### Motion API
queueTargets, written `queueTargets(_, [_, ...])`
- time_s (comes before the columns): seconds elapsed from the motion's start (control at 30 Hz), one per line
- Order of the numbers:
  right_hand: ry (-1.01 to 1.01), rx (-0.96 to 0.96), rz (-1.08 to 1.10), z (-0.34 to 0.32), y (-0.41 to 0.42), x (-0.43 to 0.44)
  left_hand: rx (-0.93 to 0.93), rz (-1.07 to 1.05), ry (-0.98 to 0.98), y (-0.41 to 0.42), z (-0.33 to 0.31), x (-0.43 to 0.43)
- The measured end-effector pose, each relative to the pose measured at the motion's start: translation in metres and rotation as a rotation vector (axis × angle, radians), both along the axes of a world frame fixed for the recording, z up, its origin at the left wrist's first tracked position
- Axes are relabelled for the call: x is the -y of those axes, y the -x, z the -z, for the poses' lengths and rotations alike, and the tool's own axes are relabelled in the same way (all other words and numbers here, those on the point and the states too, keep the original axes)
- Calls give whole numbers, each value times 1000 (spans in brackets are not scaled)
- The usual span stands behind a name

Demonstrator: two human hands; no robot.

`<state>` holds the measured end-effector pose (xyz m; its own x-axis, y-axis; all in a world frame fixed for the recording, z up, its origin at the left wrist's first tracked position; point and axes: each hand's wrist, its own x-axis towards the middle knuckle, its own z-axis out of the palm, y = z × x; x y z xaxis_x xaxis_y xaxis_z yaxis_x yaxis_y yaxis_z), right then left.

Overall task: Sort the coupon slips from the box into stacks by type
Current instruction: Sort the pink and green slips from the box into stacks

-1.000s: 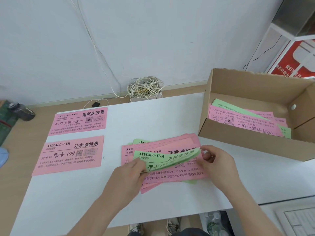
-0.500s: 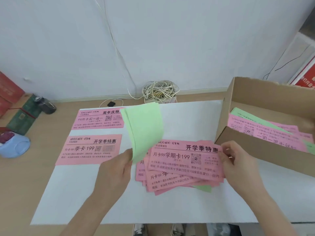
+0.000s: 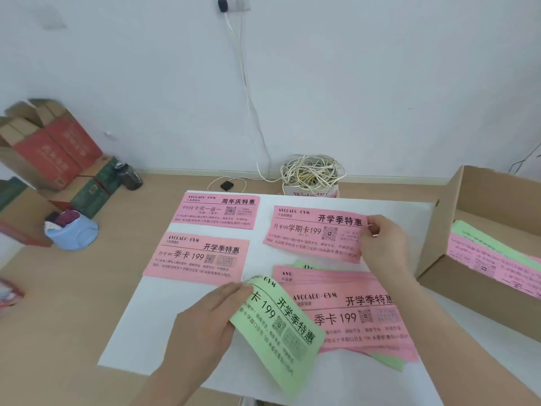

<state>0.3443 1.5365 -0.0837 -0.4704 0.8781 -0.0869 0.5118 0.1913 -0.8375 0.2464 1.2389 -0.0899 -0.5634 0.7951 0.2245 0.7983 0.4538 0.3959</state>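
The pink term-card slip (image 3: 313, 234), atop the pile (image 3: 366, 317) half a second ago, is now pinched by the right hand (image 3: 383, 244) beside the two laid-out slips (image 3: 196, 254), so a third type is seemingly opened. The green slip (image 3: 278, 326) is gripped, unplaced, in the left hand (image 3: 205, 320).

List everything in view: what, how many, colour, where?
Flat pink paper coupon slips: two, pink, left on sheet.
Held pink paper slip: one, pink, back centre.
Green paper slip: one, green, front.
Mixed paper slip pile: one, pink and green, front centre.
Brown cardboard box: one, brown, right, slips inside.
White flat sheet: one, white, under slips.
Coiled cable bundle: one, whitish, by wall.
Left hand: one, holds green paper slip.
Right hand: one, pinches held pink paper slip.
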Motion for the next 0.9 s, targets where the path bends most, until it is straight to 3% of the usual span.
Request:
queueTargets(0.4, [298,-94,-155,9,18,85,416,-308,-522,-1,-20,76])
queueTargets(0.73, [432,-126,-143,25,98,147,637,-415,-632,33,-15,126])
queueTargets(0.9, [327,-49,-111,31,133,160,680,-394,-598,59,-10,133])
